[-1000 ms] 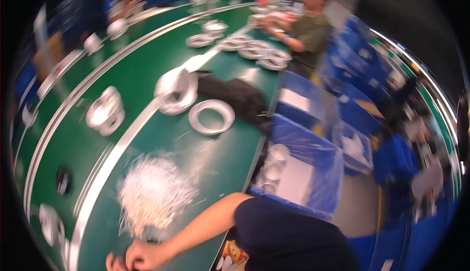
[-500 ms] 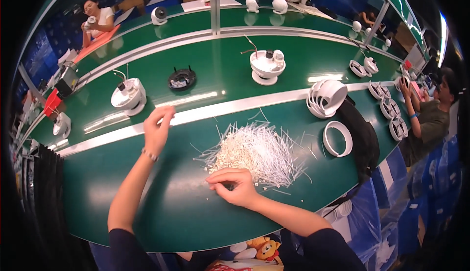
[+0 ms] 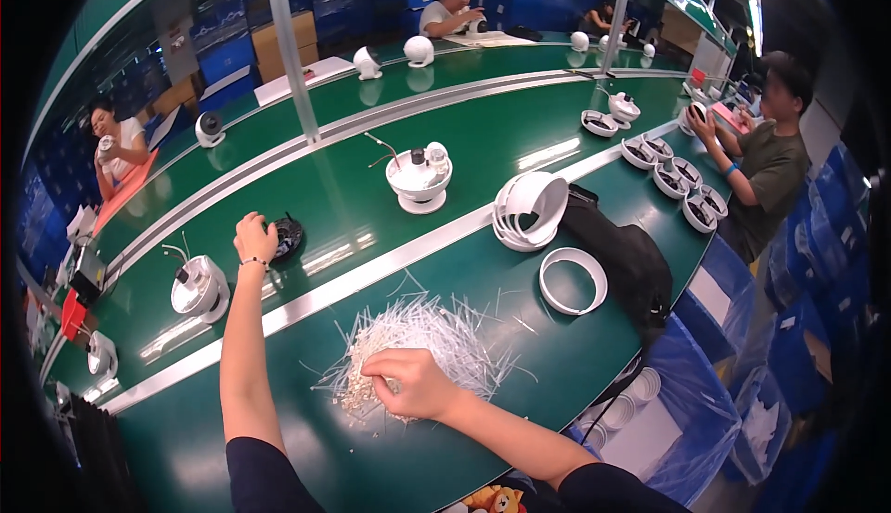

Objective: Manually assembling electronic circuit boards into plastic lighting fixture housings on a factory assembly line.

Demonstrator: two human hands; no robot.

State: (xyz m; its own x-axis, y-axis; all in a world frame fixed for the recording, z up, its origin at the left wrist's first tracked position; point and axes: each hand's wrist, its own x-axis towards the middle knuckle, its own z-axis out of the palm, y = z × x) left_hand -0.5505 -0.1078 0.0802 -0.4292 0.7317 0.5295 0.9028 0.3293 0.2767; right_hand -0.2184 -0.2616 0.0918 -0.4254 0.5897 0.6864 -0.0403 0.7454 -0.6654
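Right hand [image 3: 408, 385] of mine rests, fingers curled together, pinching into the heap of white cable ties [image 3: 422, 346] on the green bench [image 3: 278, 439]. Across the conveyor, my left hand [image 3: 254, 237] touches a black round part [image 3: 288, 235], fingers loosely bent.

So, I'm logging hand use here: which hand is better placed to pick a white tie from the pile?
Right. The right hand already rests on the pile of white ties, fingers curled into it. The left hand is stretched far off, at the black round part on the belt.
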